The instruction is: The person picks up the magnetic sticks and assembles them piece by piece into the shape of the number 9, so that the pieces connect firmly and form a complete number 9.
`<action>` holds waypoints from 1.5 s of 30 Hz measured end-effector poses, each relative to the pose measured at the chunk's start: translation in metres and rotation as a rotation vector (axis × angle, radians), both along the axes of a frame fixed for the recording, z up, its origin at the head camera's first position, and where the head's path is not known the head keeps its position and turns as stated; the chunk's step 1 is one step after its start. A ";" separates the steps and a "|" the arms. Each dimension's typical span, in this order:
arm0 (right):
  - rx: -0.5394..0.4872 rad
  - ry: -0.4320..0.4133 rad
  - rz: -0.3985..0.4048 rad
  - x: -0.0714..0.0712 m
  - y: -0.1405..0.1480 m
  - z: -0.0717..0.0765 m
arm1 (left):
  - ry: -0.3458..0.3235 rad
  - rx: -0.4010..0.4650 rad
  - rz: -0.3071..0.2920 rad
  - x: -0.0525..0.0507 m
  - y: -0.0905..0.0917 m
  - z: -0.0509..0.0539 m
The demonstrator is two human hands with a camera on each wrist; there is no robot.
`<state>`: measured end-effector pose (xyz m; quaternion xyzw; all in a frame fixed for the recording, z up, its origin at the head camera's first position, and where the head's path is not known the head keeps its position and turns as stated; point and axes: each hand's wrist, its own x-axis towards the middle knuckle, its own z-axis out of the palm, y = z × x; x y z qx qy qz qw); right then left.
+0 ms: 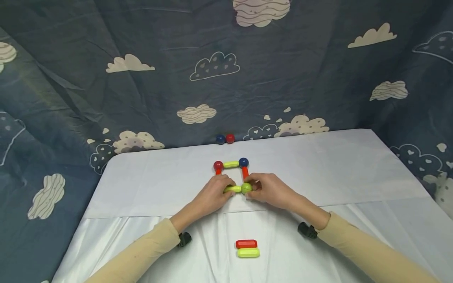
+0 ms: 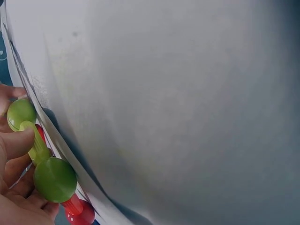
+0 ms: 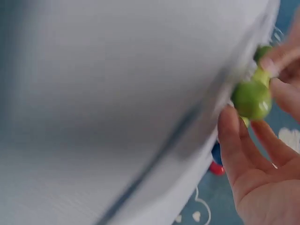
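Observation:
In the head view my left hand (image 1: 216,192) pinches a yellow-green rod (image 1: 232,189). My right hand (image 1: 270,190) holds the green ball (image 1: 246,188) at the rod's right end between thumb and fingers. A second green ball (image 2: 55,180) sits at the rod's other end, hidden by my left hand in the head view. Behind them, a red ball (image 1: 218,166), a yellow-green rod (image 1: 231,164) and a blue ball (image 1: 243,162) are joined in a row. Red rods (image 1: 245,173) run from those two balls toward my hands; my fingers partly cover where they end.
Nearer the front, a red rod (image 1: 246,244) and a yellow-green rod (image 1: 248,252) lie side by side on the white cloth (image 1: 297,251). A loose blue ball (image 1: 220,139) and red ball (image 1: 230,138) rest at the table's back edge, against the dark cloud-print curtain (image 1: 170,86).

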<state>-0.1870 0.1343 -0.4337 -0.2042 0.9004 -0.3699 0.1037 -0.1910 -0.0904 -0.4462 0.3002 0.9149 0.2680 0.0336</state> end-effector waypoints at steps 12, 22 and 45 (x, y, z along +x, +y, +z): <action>0.058 -0.119 -0.182 -0.043 -0.007 0.006 | 0.004 -0.023 -0.010 -0.001 0.000 0.000; 0.043 -0.224 -0.237 -0.053 -0.015 0.003 | 0.017 -0.025 -0.016 -0.001 0.001 0.000; -0.101 -0.402 -0.267 -0.053 -0.012 -0.002 | 0.003 -0.024 0.009 -0.001 0.001 -0.001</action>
